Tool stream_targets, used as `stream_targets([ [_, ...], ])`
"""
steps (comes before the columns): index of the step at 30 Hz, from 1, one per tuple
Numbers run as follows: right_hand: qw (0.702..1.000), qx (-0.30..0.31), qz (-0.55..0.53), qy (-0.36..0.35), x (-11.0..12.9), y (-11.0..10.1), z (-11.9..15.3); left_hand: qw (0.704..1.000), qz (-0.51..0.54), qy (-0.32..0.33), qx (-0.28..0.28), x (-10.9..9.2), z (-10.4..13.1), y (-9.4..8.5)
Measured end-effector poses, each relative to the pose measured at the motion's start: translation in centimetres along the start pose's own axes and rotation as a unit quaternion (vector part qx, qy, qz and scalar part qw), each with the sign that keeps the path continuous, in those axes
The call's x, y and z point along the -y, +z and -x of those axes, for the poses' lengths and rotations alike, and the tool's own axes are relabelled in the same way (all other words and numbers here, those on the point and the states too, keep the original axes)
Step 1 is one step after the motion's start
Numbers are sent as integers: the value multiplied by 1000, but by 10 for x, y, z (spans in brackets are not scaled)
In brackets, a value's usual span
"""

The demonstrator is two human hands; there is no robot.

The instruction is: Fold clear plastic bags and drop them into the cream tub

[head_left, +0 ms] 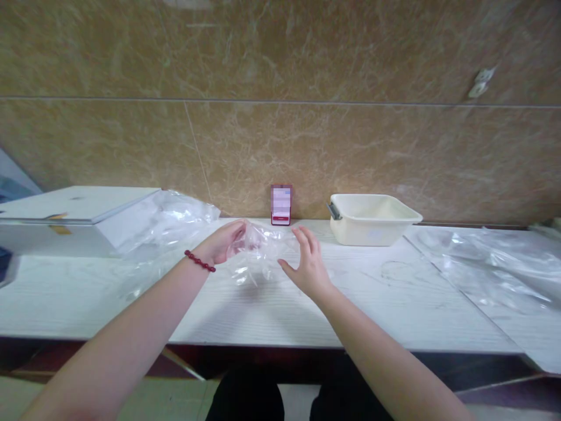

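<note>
A crumpled clear plastic bag (258, 254) hangs between my hands, over the white wood-grain table. My left hand (225, 241), with a red bead bracelet at the wrist, is closed on the bag's left side. To the right of the bag, my right hand (309, 263) has its thumb and fingers apart, with nothing visibly held between them. Behind the bag a phone (281, 204) with a lit screen stands upright against the wall.
A cream plastic basin (372, 225) with a grey handle stands at the back right. Clear plastic bags (495, 269) lie at the far right, and more plastic (175, 219) lies at the left beside a white box (83, 219). A marbled wall rises behind the table (280, 321).
</note>
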State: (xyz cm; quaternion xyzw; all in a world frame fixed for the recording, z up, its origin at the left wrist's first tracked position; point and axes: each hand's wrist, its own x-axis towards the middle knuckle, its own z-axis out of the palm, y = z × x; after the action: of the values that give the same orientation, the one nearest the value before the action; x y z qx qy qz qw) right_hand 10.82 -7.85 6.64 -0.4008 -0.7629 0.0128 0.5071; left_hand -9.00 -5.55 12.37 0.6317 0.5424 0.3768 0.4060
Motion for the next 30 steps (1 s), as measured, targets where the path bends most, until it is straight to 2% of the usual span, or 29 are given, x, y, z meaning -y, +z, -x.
stream_targets([
  [3, 1000, -17, -5, -5, 5, -19, -11, 988, 124, -16, 91, 5, 8, 11],
  [6, 999, 15, -31, 31, 5, -39, -25, 987, 93, -41, 123, 11, 14, 13],
  [8, 996, 54, -31, 64, 6, -51, -34, 994, 34, -37, 98, 10, 18, 14],
  [11, 992, 102, -5, 68, 12, -62, -46, 996, -72, 46, -7, -4, 27, 22],
  [12, 992, 114, 2, 57, 16, -64, -50, 990, -106, 85, -36, -11, 31, 26],
  [15, 989, 142, 23, 17, 30, -66, -58, 964, -191, 171, -71, -27, 38, 44],
  [18, 985, 163, 57, -11, 42, -67, -62, 939, -260, 198, -104, -29, 36, 56],
  [20, 982, 174, 75, -21, 45, -69, -65, 929, -294, 199, -105, -24, 30, 57],
  [25, 977, 189, 94, -16, 32, -78, -71, 924, -326, 192, -51, -11, 19, 43],
  [28, 978, 179, 106, -1, 26, -81, -75, 922, -342, 172, -61, -10, 23, 43],
  [30, 978, 180, 106, 8, 26, -81, -77, 919, -334, 193, -85, -14, 27, 48],
])
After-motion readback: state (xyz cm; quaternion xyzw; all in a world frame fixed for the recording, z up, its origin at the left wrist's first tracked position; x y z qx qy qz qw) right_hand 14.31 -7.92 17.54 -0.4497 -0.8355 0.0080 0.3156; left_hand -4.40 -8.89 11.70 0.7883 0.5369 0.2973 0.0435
